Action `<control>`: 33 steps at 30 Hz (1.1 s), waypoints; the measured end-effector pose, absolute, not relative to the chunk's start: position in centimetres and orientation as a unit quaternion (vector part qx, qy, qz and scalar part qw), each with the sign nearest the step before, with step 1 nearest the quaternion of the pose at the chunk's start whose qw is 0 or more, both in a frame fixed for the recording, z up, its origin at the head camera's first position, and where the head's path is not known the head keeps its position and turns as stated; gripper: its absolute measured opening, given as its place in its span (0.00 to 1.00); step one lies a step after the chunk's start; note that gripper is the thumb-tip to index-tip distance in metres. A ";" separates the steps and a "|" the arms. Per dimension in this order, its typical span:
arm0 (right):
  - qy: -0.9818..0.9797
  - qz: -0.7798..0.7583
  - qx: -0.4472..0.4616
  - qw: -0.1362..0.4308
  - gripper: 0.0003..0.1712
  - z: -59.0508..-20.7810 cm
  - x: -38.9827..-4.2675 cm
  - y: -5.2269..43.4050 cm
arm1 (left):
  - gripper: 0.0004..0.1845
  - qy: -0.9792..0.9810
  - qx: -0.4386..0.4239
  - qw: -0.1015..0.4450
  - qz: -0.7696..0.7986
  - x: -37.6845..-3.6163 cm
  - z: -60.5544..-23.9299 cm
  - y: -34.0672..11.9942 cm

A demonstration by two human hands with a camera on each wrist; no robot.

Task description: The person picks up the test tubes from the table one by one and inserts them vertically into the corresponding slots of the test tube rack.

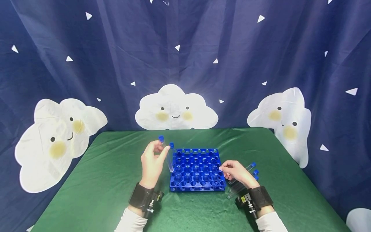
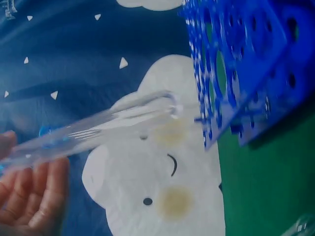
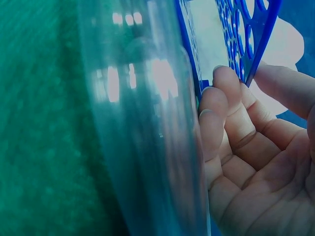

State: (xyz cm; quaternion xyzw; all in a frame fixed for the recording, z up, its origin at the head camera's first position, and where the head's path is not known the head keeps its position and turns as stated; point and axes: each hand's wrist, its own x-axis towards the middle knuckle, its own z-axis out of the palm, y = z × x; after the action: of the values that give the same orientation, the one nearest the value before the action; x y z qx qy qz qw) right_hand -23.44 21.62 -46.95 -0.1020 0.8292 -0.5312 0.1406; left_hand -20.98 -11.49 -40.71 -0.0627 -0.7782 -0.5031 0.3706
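Note:
My left hand (image 1: 152,162) pinches a clear test tube (image 1: 169,163) with a blue cap just below the cap. The tube slants, its rounded bottom at the left side of the blue test tube rack (image 1: 197,184); in the left wrist view a gap shows between tube tip and rack. Another blue-capped tube (image 1: 172,145) stands upright at the rack's back left corner, partly behind the held one. At the rack's right edge, my right hand (image 1: 235,170) grips the rim, thumb on one side and curled fingers (image 3: 227,88) on the other.
Several blue-capped test tubes (image 1: 233,194) lie on the green tabletop (image 1: 95,193) to the rack's right, partly under my right forearm. A dark blue curtain (image 1: 197,32) with white clouds hangs behind the table.

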 end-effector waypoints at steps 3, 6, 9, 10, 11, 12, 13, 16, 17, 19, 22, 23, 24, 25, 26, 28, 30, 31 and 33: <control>0.831 -0.529 -0.103 0.139 0.16 -47.0 -23.5 21.6 | 0.14 -0.758 -0.093 0.379 -0.523 -20.9 -40.9 -10.6; 0.834 -0.526 -0.103 0.136 0.16 -47.1 -23.5 21.7 | 0.12 -0.745 -0.116 0.386 -0.532 -20.9 -41.0 -9.7; 0.834 -0.525 -0.103 0.135 0.16 -47.1 -23.6 21.7 | 0.10 -0.738 -0.136 0.392 -0.532 -21.0 -41.2 -9.0; 0.834 -0.526 -0.103 0.135 0.16 -47.1 -23.6 21.7 | 0.10 -0.740 -0.140 0.392 -0.529 -21.0 -41.3 -8.8; 0.833 -0.526 -0.103 0.136 0.16 -47.1 -23.6 21.7 | 0.09 -0.741 -0.146 0.393 -0.524 -21.0 -41.4 -8.6; 0.833 -0.527 -0.103 0.136 0.16 -47.1 -23.6 21.7 | 0.09 -0.744 -0.150 0.394 -0.518 -21.1 -41.5 -8.4; 0.832 -0.527 -0.102 0.137 0.16 -47.1 -23.6 21.7 | 0.08 -0.747 -0.153 0.395 -0.512 -21.1 -41.6 -8.3; 0.832 -0.528 -0.103 0.137 0.16 -47.2 -23.6 21.7 | 0.09 -0.754 -0.162 0.397 -0.497 -21.2 -42.1 -8.0; 0.832 -0.528 -0.103 0.137 0.16 -47.2 -23.6 21.7 | 0.09 -0.756 -0.166 0.400 -0.492 -21.3 -42.3 -7.9; 0.831 -0.529 -0.104 0.137 0.16 -47.2 -23.6 21.7 | 0.10 -0.758 -0.174 0.402 -0.483 -21.4 -42.6 -7.8; 0.830 -0.530 -0.104 0.137 0.16 -47.1 -23.5 21.7 | 0.11 -0.761 -0.186 0.401 -0.474 -21.5 -43.1 -7.6; 0.830 -0.531 -0.103 0.137 0.16 -47.1 -23.5 21.7 | 0.11 -0.763 -0.188 0.399 -0.473 -21.6 -43.3 -7.6; 0.830 -0.531 -0.103 0.137 0.16 -47.1 -23.5 21.7 | 0.11 -0.765 -0.189 0.396 -0.471 -21.6 -43.5 -7.6; 0.829 -0.532 -0.103 0.138 0.16 -47.1 -23.5 21.7 | 0.11 -0.768 -0.190 0.393 -0.469 -21.6 -43.6 -7.5; 0.829 -0.533 -0.103 0.138 0.16 -47.1 -23.5 21.7 | 0.10 -0.771 -0.190 0.391 -0.466 -21.7 -43.8 -7.5; 0.828 -0.534 -0.102 0.138 0.17 -47.1 -23.5 21.7 | 0.11 -0.780 -0.189 0.387 -0.453 -21.7 -44.1 -7.5; 0.828 -0.534 -0.101 0.139 0.17 -47.2 -23.5 21.7 | 0.11 -0.792 -0.188 0.387 -0.433 -21.7 -44.3 -7.4; 0.828 -0.534 -0.100 0.139 0.17 -47.2 -23.5 21.7 | 0.12 -0.798 -0.187 0.387 -0.423 -21.7 -44.3 -7.4; 0.828 -0.534 -0.099 0.138 0.16 -47.2 -23.5 21.7 | 0.13 -0.808 -0.183 0.391 -0.400 -21.6 -44.4 -7.3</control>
State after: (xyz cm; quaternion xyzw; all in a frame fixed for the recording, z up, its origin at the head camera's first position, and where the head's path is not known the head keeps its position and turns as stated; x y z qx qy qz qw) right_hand -23.51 21.67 -47.16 -0.0992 0.8284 -0.5336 0.1384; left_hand -21.63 -7.26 -44.41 -0.1834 -0.8081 -0.4003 0.3912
